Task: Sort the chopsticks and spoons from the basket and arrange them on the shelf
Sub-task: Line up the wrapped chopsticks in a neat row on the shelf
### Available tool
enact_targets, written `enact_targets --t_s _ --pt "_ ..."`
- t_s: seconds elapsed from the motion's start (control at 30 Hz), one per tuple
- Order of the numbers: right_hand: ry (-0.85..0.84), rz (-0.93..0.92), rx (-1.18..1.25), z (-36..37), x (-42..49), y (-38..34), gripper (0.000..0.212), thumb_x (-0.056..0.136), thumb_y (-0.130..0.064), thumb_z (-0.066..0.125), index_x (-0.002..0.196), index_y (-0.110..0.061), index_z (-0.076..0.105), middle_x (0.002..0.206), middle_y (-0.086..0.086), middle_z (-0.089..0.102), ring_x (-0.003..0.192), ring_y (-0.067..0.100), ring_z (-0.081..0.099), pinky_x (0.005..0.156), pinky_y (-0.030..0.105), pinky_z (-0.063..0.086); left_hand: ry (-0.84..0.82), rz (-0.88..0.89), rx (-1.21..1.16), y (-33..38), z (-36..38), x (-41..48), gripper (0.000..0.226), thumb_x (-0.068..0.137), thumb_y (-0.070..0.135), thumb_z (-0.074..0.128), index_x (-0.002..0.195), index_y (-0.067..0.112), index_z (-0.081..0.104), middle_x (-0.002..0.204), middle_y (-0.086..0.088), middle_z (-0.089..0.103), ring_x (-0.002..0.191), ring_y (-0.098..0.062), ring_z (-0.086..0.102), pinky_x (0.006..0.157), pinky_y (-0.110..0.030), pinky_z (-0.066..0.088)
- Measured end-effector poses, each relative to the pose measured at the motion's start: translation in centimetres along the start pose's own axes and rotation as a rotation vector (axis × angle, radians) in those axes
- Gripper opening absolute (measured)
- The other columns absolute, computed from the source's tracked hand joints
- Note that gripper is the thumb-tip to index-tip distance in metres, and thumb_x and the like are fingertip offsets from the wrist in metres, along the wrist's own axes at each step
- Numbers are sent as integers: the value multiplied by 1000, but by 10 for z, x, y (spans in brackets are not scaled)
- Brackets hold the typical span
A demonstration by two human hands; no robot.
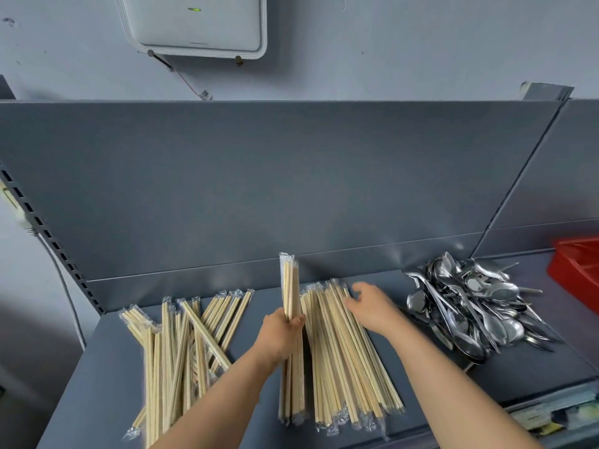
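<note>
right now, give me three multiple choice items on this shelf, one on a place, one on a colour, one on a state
1. Where does the spoon pile lie?
A. left of all the chopsticks
B. right of the neat chopstick pile
C. inside the basket

2. What colour is the basket at the right edge?
A. red
B. green
C. white

3. What is the left hand doing?
A. lying flat and open on the shelf
B. gripping a wrapped chopstick bundle
C. holding a spoon

Answers:
1 B, the spoons lie heaped on the shelf between that pile and the basket.
2 A, its visible corner is bright red.
3 B, its fingers are curled round the bundle, which stands tilted up off the shelf.
</note>
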State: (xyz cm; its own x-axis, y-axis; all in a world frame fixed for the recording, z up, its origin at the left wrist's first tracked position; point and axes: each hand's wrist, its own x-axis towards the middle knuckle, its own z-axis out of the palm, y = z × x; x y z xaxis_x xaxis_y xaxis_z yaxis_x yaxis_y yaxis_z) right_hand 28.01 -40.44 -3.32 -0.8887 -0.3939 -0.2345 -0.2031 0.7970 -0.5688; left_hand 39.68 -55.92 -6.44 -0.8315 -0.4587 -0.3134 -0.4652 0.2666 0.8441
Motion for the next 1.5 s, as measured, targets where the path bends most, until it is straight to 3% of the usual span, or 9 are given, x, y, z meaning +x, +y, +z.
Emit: enact_targets --t_s 0.1,0.2,0.3,0.47,0.87,1.0,1.1,1.3,1.5 --pt "-68 116 -161 11 -3 30 68 91 -53 52 142 -9 41 144 8 48 125 26 52 98 36 45 59 -87 219 -9 9 5 33 98 39 44 108 9 53 111 -15 56 72 -22 55 63 -30 44" --pt "-97 80 -151 20 -5 40 69 86 -57 55 137 -10 48 135 7 56 115 24 58 93 37 50 144 -81 305 -13 16 4 27 96 40 48 100 14 54 89 -5 63 66 -17 57 56 -28 43" --pt "-121 8 -47 27 -6 39 53 85 -50 59 120 -9 59 102 5 66 88 20 64 78 35 54 214 -74 340 -12 20 1 27 93 42 54 97 16 48 78 0 60 62 -15 56 49 -27 38" --pt "-164 -50 -3 25 -4 42 33 83 -44 63 72 -15 53 59 -2 47 53 16 46 54 31 43 312 -95 311 -10 22 -2 32 94 35 55 103 6 50 98 -13 61 70 -21 57 51 -28 37" --pt "-195 -213 -95 38 -1 35 52 90 -54 53 123 -13 55 120 2 49 102 20 59 90 36 51 399 -113 448 -17 17 -15 32 94 14 48 62 11 46 58 0 51 51 -15 45 44 -23 29" --pt "-164 -230 -192 39 0 33 62 91 -61 44 132 -14 48 132 5 43 114 22 52 95 37 48 412 -74 564 -20 13 -17 29 98 30 43 80 12 58 83 -5 62 72 -23 60 55 -27 41" --pt "-124 -252 -235 43 -3 26 70 92 -60 43 141 -10 40 141 9 40 130 26 39 105 39 40 358 -62 520 -22 7 -16 31 99 32 41 83 10 55 84 -7 59 65 -23 56 54 -27 36" --pt "38 -382 -223 58 -14 -18 59 94 -48 48 137 -7 45 143 9 40 131 28 37 109 38 33 474 -7 481 -34 -39 -27 26 93 38 51 96 14 61 83 -4 67 68 -23 57 57 -29 40" --pt "-216 -356 -35 104 -30 -83 40 90 -39 61 112 -5 62 104 9 67 99 27 62 84 31 48 649 -325 641 -80 -112 -39 78 69 69 66 115 9 46 119 -14 49 112 -34 46 88 -40 42"
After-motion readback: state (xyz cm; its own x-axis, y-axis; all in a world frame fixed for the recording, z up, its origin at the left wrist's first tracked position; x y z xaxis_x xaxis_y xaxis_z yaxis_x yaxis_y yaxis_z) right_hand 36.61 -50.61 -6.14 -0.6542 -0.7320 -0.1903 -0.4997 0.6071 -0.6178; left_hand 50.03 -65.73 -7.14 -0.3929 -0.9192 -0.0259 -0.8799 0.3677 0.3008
